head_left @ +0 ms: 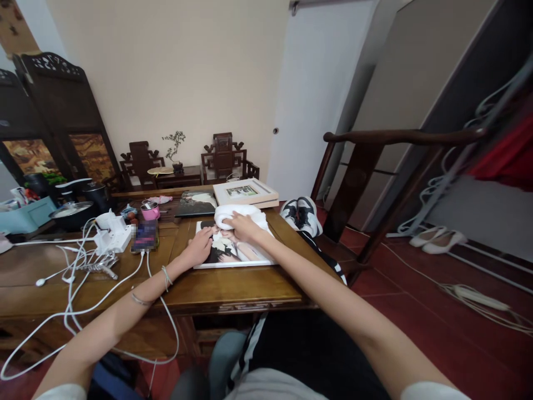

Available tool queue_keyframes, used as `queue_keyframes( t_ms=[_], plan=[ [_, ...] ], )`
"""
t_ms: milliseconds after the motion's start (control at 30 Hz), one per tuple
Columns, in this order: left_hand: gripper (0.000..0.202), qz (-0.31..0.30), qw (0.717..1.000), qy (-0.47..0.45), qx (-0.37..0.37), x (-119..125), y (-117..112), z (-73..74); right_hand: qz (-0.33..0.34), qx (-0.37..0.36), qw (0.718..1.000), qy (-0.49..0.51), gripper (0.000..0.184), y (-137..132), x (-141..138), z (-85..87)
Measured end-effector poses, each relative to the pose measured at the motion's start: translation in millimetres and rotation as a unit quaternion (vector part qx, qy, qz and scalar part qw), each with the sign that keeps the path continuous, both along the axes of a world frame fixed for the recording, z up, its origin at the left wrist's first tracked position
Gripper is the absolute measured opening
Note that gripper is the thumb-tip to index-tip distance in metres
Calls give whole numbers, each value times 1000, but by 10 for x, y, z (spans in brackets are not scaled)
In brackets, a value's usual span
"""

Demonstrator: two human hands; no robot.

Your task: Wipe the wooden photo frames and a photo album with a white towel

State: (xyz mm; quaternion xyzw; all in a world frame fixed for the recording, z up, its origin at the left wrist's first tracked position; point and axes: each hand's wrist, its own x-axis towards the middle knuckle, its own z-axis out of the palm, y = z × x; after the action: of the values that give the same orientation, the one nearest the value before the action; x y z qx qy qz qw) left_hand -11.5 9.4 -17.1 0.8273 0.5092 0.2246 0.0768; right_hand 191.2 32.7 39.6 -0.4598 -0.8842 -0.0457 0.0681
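A photo panel (237, 254) with a white edge lies flat on the wooden table, its picture partly covered by my hands. My left hand (199, 247) rests on the panel's left side with the fingers stretched over its surface. Bunched under my right hand (246, 228) is a white cloth (227, 213); the fingers press into it against the panel's upper part. Just behind sit a white framed picture (244, 192), stacked on another flat piece, and a dark photo panel (194, 204).
On the left are a white power strip (113, 236) with tangled cables, a phone (144, 237), a pink cup (150, 210) and a teal box (31, 215). A wooden chair (353, 189) stands right of the table, near a pair of sneakers (302, 215).
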Motion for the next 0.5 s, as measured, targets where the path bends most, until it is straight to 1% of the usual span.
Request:
queue_keyframes(
  t_ms=[67,133,300,367,433,500],
  plan=[
    [45,4,1000,2,-4,8,-14,14,4,-1,1000,-1,41,-82,-1,-22],
    [46,8,1000,7,-9,17,-21,12,19,-7,1000,-7,43,-285,68,-43],
    [46,12,1000,3,-6,31,-16,-28,105,-16,994,6,63,-1094,431,-99],
    [46,11,1000,1,-13,34,-20,-29,121,-26,992,19,65,-1325,596,-132],
    [45,14,1000,-1,-24,38,-31,-17,121,-37,991,35,66,-1373,741,-175],
    [45,18,999,-4,-35,41,-47,0,109,-39,992,46,67,-1220,839,-215]
  ],
)
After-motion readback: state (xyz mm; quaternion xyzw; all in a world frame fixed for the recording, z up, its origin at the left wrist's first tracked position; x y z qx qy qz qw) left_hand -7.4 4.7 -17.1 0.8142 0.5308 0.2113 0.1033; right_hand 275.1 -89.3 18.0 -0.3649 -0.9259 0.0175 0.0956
